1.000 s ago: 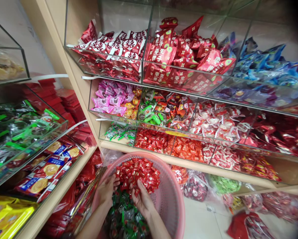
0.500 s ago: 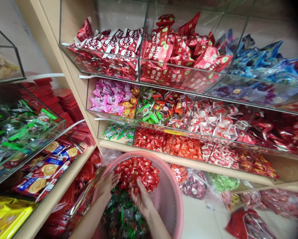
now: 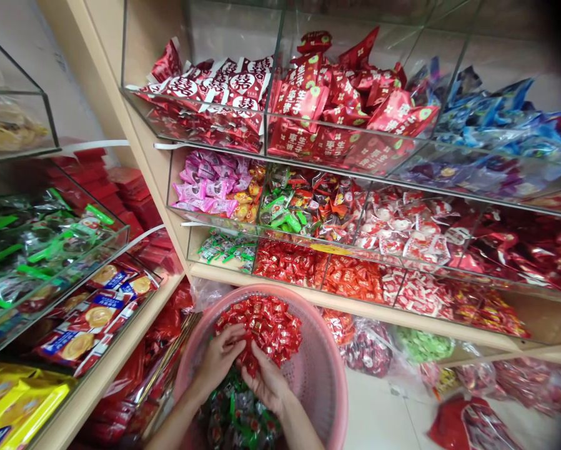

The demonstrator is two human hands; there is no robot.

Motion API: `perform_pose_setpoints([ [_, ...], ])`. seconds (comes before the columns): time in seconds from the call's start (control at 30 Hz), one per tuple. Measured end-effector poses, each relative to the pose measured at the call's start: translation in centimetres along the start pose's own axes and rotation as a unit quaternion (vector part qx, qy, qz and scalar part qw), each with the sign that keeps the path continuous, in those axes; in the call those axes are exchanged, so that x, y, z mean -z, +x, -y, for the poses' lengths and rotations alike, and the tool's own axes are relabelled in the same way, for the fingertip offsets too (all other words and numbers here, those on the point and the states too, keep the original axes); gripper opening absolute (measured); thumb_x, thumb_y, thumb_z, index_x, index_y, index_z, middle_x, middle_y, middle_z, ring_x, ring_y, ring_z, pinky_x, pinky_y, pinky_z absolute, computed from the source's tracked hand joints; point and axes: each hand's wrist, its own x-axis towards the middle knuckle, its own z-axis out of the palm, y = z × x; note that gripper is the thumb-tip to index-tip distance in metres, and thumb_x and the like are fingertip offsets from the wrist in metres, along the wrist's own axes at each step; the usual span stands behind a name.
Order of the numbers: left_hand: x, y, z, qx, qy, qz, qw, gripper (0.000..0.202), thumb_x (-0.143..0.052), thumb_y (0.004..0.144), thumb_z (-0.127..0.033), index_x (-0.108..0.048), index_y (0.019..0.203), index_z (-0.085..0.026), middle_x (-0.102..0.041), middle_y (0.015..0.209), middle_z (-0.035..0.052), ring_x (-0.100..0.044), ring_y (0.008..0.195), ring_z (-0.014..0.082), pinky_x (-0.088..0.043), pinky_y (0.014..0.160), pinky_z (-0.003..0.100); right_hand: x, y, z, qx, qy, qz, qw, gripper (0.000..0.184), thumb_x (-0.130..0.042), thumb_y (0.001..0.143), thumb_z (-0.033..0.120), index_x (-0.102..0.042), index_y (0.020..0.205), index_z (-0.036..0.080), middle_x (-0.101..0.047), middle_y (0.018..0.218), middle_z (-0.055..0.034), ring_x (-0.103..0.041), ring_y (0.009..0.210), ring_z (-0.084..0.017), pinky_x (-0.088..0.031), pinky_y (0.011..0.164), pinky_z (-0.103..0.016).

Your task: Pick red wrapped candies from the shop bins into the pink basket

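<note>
Both my hands are inside a pink perforated plastic basket (image 3: 325, 369) at the bottom centre. A heap of small red wrapped candies (image 3: 271, 325) fills its far side, and green wrapped candies (image 3: 236, 415) lie under my wrists. My left hand (image 3: 219, 359) and my right hand (image 3: 264, 381) are cupped close together, fingers curled around a bunch of the red candies at the near edge of the heap.
Clear acrylic bins on wooden shelves hold red packets (image 3: 303, 100), blue packets (image 3: 491, 119), pink candies (image 3: 210, 184) and more red candies (image 3: 285, 262). A second shelf unit at the left carries green sweets (image 3: 37, 244) and biscuit packs (image 3: 93, 315). Bags of sweets (image 3: 369, 347) lie on the floor.
My hands were apart at the near edge of the red heap; they have come together and closed around a bunch of red candies.
</note>
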Motion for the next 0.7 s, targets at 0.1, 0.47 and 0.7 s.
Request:
perform_pose_setpoints([
  [0.1, 0.1, 0.0, -0.2, 0.003, 0.043, 0.044, 0.998, 0.032, -0.061, 0.068, -0.037, -0.067, 0.093, -0.019, -0.068, 0.101, 0.0068, -0.062, 0.096, 0.0190, -0.049, 0.087, 0.031, -0.1, -0.3, -0.3, -0.024, -0.019, 0.014, 0.999, 0.033, -0.069, 0.071, 0.035, -0.062, 0.096, 0.014, -0.069, 0.081, -0.0021, -0.065, 0.067, -0.010, -0.052, 0.058, -0.015],
  [0.47, 1.3, 0.3, 0.0, 0.038, -0.005, 0.020, 0.999, 0.026, -0.065, 0.066, -0.041, -0.063, 0.076, -0.017, -0.064, 0.071, -0.0016, -0.058, 0.067, 0.0115, -0.045, 0.061, 0.021, -0.1, -0.3, -0.2, -0.049, -0.014, 0.037, 0.998, 0.038, -0.066, 0.073, 0.039, -0.062, 0.099, 0.011, -0.068, 0.082, -0.0043, -0.063, 0.065, -0.008, -0.050, 0.056, -0.013],
  [0.7, 0.7, 5.0, -0.1, 0.135, -0.234, -0.163, 0.949, 0.025, -0.075, 0.056, -0.024, -0.059, 0.072, -0.012, -0.062, 0.061, -0.0009, -0.060, 0.059, 0.0096, -0.050, 0.060, 0.022, 0.3, -0.1, -0.1, -0.047, -0.014, 0.039, 0.998, 0.037, -0.064, 0.075, 0.040, -0.063, 0.096, 0.010, -0.068, 0.081, -0.0058, -0.063, 0.069, -0.008, -0.050, 0.060, -0.012],
])
